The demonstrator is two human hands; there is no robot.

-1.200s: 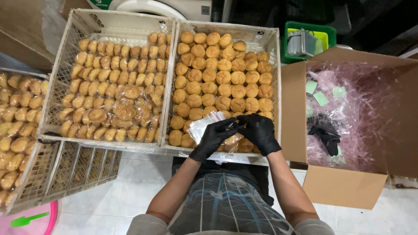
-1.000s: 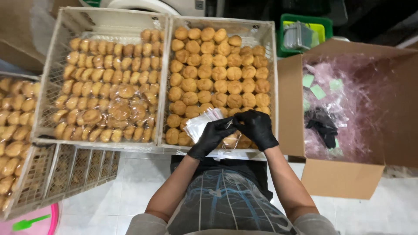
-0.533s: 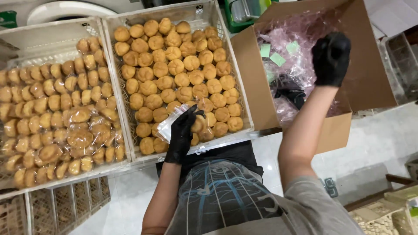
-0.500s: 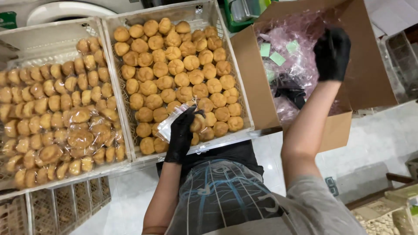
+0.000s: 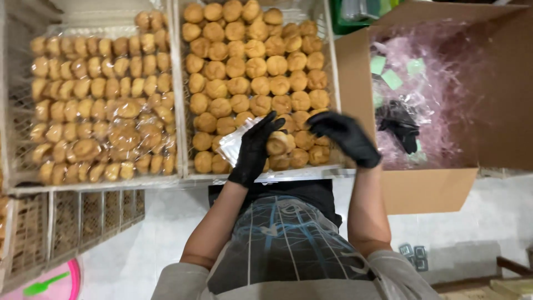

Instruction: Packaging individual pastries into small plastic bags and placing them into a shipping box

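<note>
Right hand (image 5: 347,138) returned from cardboard box (image 5: 427,189), now beside left hand (image 5: 254,150). Left grip pinching clear bag (image 5: 236,145); right grip half curled, holding nothing visible. Risk: bag mouth collapses, pastry (image 5: 277,144) between grips slips back onto tray (image 5: 300,173).

head view, single: you are looking steeply down from your own head, facing forward over your torso. it is sitting close above the right crate of buns (image 5: 255,72), taking in the left crate (image 5: 94,105) and cardboard box (image 5: 433,189) at its edges.
</note>
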